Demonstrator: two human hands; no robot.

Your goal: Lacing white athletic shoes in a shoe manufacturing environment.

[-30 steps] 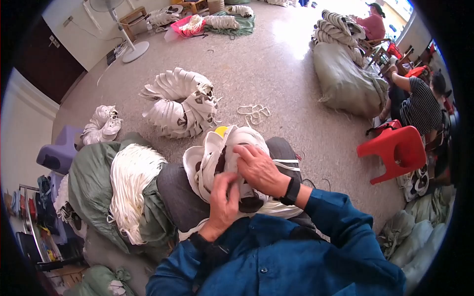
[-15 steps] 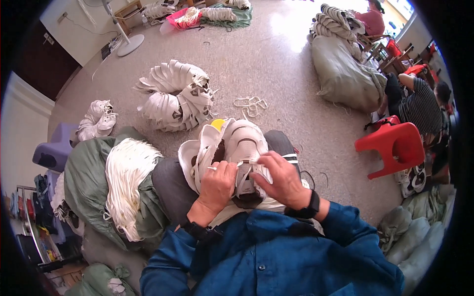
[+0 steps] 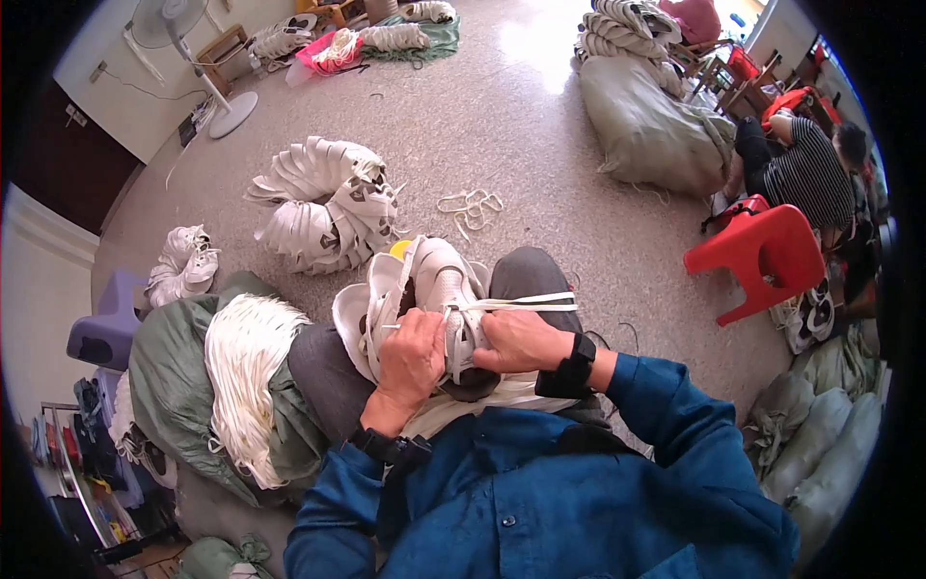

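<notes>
On my lap lies a white and grey shoe upper [image 3: 449, 287], its eyelet opening toward me, with more white uppers [image 3: 355, 326] bunched against its left side. A white shoelace [image 3: 526, 303] runs from the eyelets out to the right, over my right hand. My left hand [image 3: 413, 355] is closed at the left edge of the opening, and a lace tip pokes out beside its fingers. On the opposite edge, my right hand [image 3: 521, 341] grips the upper, thumb toward me; its fingertips are partly hidden.
A bundle of white laces [image 3: 253, 372] hangs over a green sack [image 3: 169, 372] at my left. Ahead on the floor sit a ring of stacked uppers [image 3: 323, 212] and loose laces [image 3: 471, 206]. A red stool [image 3: 757, 256], a large sack [image 3: 656, 125] and a seated person are at right.
My right hand has moved down from above the eyelets to the upper's right edge. The lace now stretches out to the right. The view has shifted slightly.
</notes>
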